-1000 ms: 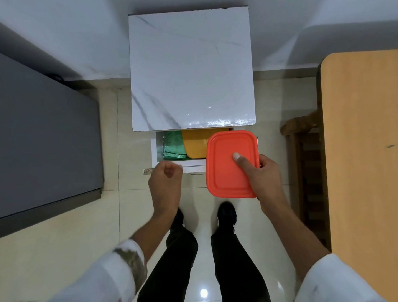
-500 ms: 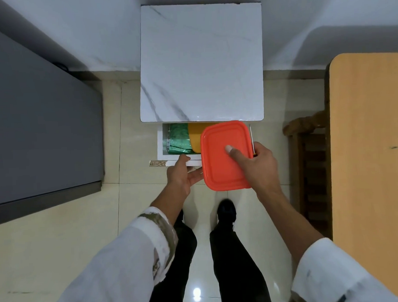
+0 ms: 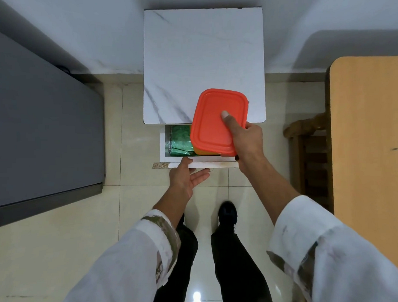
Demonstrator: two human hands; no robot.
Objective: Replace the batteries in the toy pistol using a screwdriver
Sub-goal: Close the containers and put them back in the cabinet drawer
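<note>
Rectangular plastic box (image 3: pixel 217 120): plain orange-red lid, yellow-orange body.
Square cabinet top (image 3: pixel 201 60): white, thin grey marble veins.
Crinkled foil packet (image 3: pixel 180 140): mottled green.
Glossy floor tiles (image 3: pixel 61 234): cream.
Wooden tabletop (image 3: pixel 369 156): light tan.
Flat left-hand panel (image 3: pixel 35 134): dark grey.
Cloth sleeves (image 3: pixel 134 254): white, olive-brown blotches.
Trousers (image 3: pixel 238 262), shoe (image 3: pixel 227 212): black.

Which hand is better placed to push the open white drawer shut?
Left. The left hand is open and empty, fingers at the front panel of the white drawer. The right hand is busy gripping the orange-lidded rectangular plastic box above it.
</note>
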